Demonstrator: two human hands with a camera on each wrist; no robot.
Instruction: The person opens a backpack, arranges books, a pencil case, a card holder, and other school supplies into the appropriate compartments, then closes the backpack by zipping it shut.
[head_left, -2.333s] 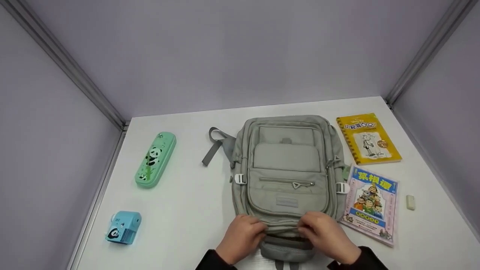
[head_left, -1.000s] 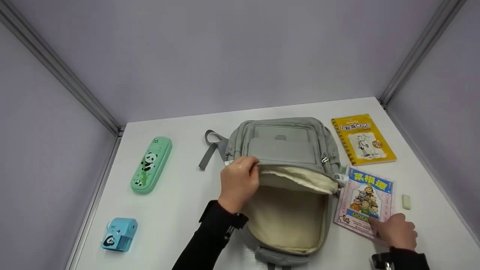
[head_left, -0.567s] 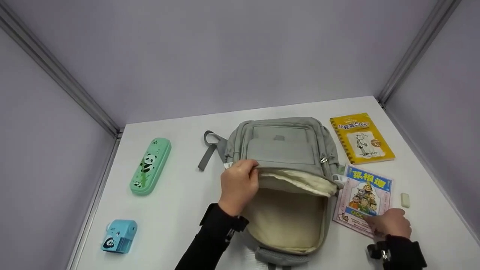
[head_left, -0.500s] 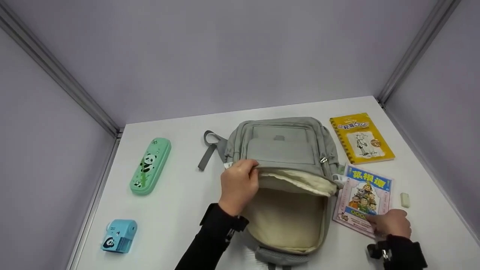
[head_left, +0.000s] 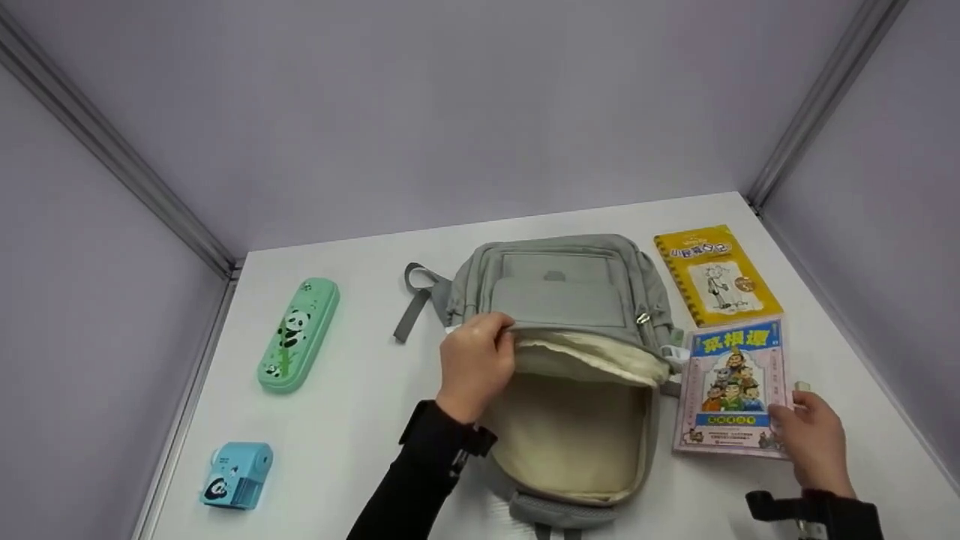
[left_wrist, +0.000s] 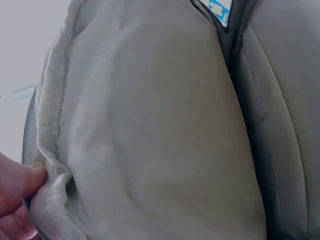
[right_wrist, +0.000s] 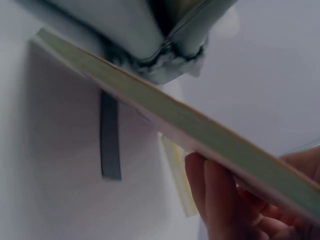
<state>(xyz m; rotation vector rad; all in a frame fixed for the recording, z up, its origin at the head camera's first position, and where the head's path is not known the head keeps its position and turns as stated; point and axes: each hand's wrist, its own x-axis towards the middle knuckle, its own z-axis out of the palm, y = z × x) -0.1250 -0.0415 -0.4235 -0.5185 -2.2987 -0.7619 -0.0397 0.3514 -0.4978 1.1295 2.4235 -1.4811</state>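
Note:
A grey backpack (head_left: pixel 562 300) lies on the white table, its main compartment unzipped and the cream lining (head_left: pixel 574 435) showing. My left hand (head_left: pixel 474 364) pinches the edge of the front flap and holds it raised; in the left wrist view the thumb presses on the lining's seam (left_wrist: pixel 52 115). To the right, my right hand (head_left: pixel 814 435) grips a pink book (head_left: pixel 731 435) by its right edge, thumb on the cover. In the right wrist view the book (right_wrist: pixel 165 110) is tilted and off the table, with fingers underneath.
A yellow spiral-edged book (head_left: pixel 720 277) lies behind the pink one. An eraser (head_left: pixel 802 386) is partly hidden by my right hand. On the left are a green panda pencil case (head_left: pixel 298 335) and a blue pencil sharpener (head_left: pixel 236 475). A loose strap (head_left: pixel 412 315) sticks out left of the backpack.
Both hands were at the backpack's closed opening; the left then lifted the flap. My right hand moved to the pink book, took its edge and raised it off the table.

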